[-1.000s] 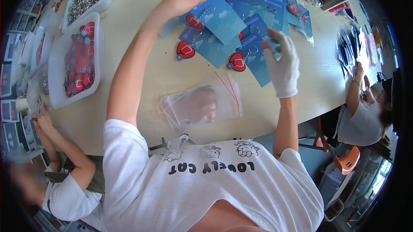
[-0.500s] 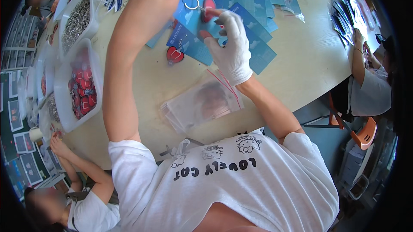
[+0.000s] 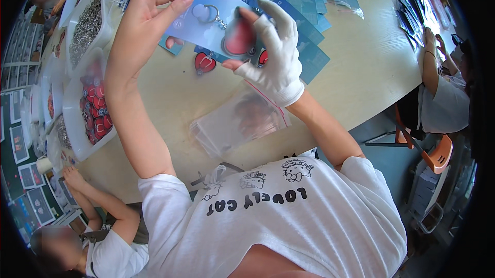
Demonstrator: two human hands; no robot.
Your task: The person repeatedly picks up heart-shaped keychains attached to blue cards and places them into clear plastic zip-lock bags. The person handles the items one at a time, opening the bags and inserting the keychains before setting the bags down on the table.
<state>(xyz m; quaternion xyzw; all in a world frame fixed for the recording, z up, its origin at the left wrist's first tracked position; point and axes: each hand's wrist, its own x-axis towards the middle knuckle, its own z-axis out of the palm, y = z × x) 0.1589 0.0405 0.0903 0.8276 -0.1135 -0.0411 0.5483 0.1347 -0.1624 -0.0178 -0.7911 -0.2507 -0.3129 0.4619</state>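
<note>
My bare left hand [image 3: 147,22] pinches the left end of a blue printed card [image 3: 203,35], raised above the table. A keychain lies against this card, with a silver split ring [image 3: 210,14], a short chain and a red heart pendant [image 3: 240,36], which is blurred. At the card's right end is my right hand [image 3: 276,59], in a white glove with bare thumb and index fingertips. Its thumb and fingers are spread around the pendant; whether they touch it is unclear. Just below the card, another red heart pendant [image 3: 204,63] rests on the table.
More blue cards [image 3: 309,51] overlap beyond my right hand, some with heart keychains. Clear zip bags [image 3: 234,123] lie stacked before me. Left stand white bins with red hearts [image 3: 95,108] and metal chains [image 3: 87,28]. Co-workers sit at left and right, near an orange chair [image 3: 438,157].
The card has tilted and come nearer, moving left with my left hand. My right fingers have spread wider, and the pendant now faces up more fully.
</note>
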